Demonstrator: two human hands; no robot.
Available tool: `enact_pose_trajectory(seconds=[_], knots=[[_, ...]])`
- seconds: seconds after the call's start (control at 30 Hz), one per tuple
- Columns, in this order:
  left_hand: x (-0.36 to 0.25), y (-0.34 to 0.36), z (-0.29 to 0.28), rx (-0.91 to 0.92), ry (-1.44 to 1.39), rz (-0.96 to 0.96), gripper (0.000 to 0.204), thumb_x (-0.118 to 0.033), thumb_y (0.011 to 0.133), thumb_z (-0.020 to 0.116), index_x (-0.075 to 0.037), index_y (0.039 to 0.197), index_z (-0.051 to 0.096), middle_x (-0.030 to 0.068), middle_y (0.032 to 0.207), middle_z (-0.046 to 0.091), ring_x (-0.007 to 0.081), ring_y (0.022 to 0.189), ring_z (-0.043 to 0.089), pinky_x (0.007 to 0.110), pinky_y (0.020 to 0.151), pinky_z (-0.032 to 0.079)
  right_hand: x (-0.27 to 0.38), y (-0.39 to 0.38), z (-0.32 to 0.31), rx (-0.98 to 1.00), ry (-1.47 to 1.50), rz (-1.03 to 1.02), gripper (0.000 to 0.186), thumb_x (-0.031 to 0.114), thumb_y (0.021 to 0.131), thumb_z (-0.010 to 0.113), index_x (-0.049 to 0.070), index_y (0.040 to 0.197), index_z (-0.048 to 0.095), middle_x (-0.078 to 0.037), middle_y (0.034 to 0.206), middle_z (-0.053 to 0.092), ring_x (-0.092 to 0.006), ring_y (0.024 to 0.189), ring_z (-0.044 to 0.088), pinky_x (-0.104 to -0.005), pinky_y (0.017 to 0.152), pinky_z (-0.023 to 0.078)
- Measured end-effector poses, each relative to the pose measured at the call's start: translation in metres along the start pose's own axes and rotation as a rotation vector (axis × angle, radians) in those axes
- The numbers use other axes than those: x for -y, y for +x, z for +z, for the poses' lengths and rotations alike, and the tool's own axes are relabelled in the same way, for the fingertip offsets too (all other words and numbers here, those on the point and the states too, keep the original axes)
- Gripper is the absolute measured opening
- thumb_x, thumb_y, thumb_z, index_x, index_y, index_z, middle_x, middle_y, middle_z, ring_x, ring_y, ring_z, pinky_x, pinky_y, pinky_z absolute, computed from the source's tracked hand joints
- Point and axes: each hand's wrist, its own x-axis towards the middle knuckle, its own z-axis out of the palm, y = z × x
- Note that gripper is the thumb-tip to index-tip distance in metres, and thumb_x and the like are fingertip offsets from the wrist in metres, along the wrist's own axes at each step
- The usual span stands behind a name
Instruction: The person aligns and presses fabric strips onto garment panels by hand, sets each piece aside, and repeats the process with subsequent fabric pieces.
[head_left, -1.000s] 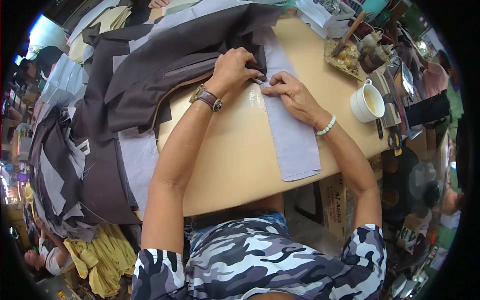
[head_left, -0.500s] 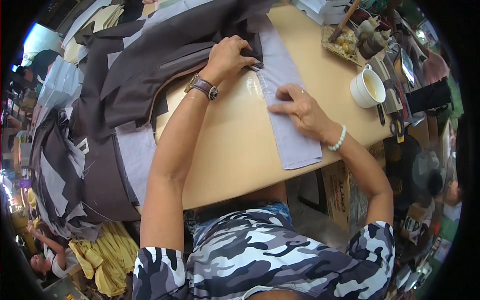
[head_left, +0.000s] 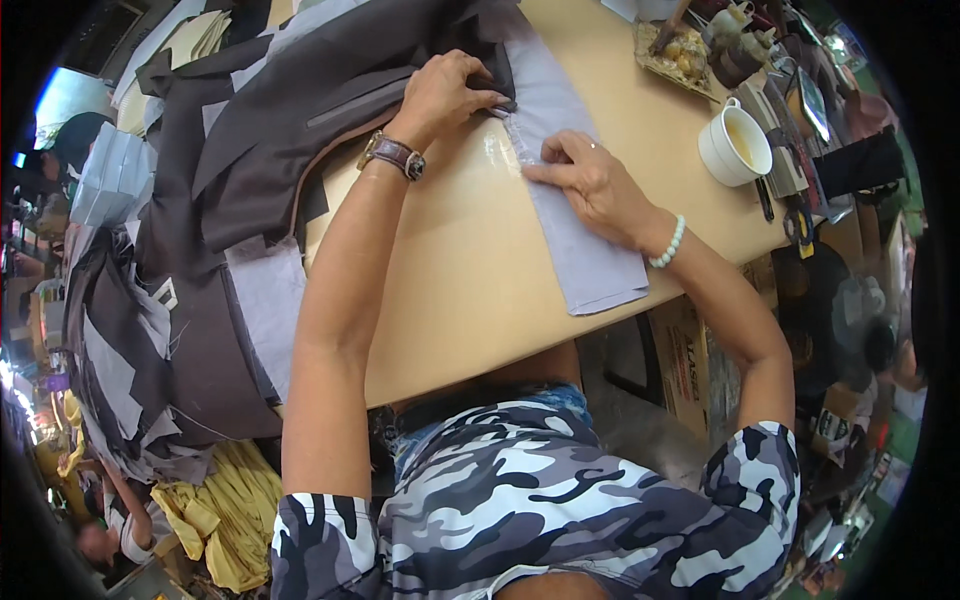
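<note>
1. A heap of dark brown garment pieces (head_left: pixel 270 160) fills the upper left of the frame, spilling off the tan counter (head_left: pixel 450 290); it sits as it did a second ago.
2. The pale grey fabric strip (head_left: pixel 580 230) runs from top centre down to the counter's near edge at centre right, and now lies flatter along its left edge than a second ago.
3. The right hand (head_left: pixel 595 185) has slid down the strip from the top, where it met the other hand a second ago; it rests on the cloth, fingers spread flat, grasping nothing, suggesting the pressing has moved along the seam.
4. The left hand (head_left: pixel 445 95), at top centre, stays curled, pinching the strip's top end against the dark cloth.
5. A white cup (head_left: pixel 735 150) stands at upper right, apart from both hands.
</note>
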Motion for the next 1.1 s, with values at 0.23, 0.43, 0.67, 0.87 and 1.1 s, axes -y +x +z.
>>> enact_pose_trajectory(seconds=[0.23,0.43,0.67,0.87,1.1], knots=[[0.004,0.003,0.001,0.032,0.001,-0.002,0.037,-0.038,0.069,0.075,-0.009,0.091,0.07,0.0098,0.103,0.063,0.0291,0.1,0.057,0.039,0.085,0.046,0.051,-0.059,-0.022,0.132,-0.112,-0.145,0.037,0.0,0.07,0.053,0.0,0.106,0.062,-0.014,0.094,0.055,-0.0297,0.086,0.056,-0.0371,0.075,0.046],[0.011,0.005,0.004,0.046,0.03,0.006,0.039,-0.039,0.07,0.074,-0.01,0.095,0.07,0.0093,0.106,0.063,0.0287,0.104,0.056,0.039,0.087,0.045,0.079,-0.09,-0.036,0.237,-0.022,-0.11,0.032,0.001,0.072,0.053,0.003,0.103,0.062,-0.014,0.096,0.055,-0.0286,0.088,0.056,-0.0354,0.077,0.046],[0.009,0.005,0.012,0.05,0.031,0.016,0.042,-0.042,0.07,0.074,-0.01,0.096,0.069,0.0078,0.11,0.061,0.0276,0.106,0.054,0.038,0.09,0.044,0.032,-0.026,-0.008,0.002,-0.012,0.093,0.037,-0.002,0.074,0.046,0.003,0.107,0.061,-0.015,0.095,0.054,-0.0319,0.087,0.054,-0.0373,0.077,0.046],[0.015,0.005,0.011,0.066,0.012,-0.004,0.041,-0.043,0.07,0.073,-0.011,0.096,0.069,0.0072,0.111,0.06,0.0274,0.108,0.053,0.038,0.092,0.043,0.04,-0.025,-0.005,0.081,-0.212,0.076,0.036,0.001,0.075,0.048,0.005,0.108,0.062,-0.014,0.096,0.054,-0.0297,0.088,0.054,-0.038,0.078,0.044],[0.012,0.004,0.007,0.053,0.017,-0.021,0.041,-0.042,0.072,0.072,-0.011,0.098,0.069,0.008,0.111,0.061,0.0276,0.107,0.054,0.038,0.09,0.044,0.094,-0.083,-0.026,0.148,-0.039,0.083,0.032,-0.001,0.073,0.05,0.004,0.101,0.064,-0.014,0.096,0.054,-0.0291,0.088,0.054,-0.0382,0.079,0.044]])
